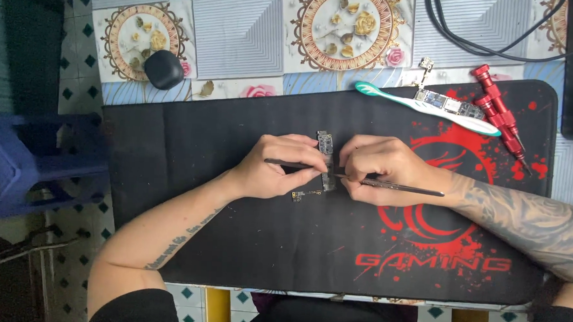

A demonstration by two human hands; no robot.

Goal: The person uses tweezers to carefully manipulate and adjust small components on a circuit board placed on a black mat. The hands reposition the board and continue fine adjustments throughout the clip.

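Black mat (233, 241) under a small circuit board (325, 157). Left hand (277, 167) fingers grip a thin tool (286, 163). Right hand (384, 167) fingers pinch tweezers (406, 187) at the board.

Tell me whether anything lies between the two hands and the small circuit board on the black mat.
Nothing visible does. The left hand and right hand both already touch the small circuit board, each holding a thin metal tool to it. The toothbrush and red screwdrivers lie well away.

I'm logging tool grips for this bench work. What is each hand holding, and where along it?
Left hand holds a thin dark tool near its tip end; right hand grips tweezers near the front, both at the small circuit board.
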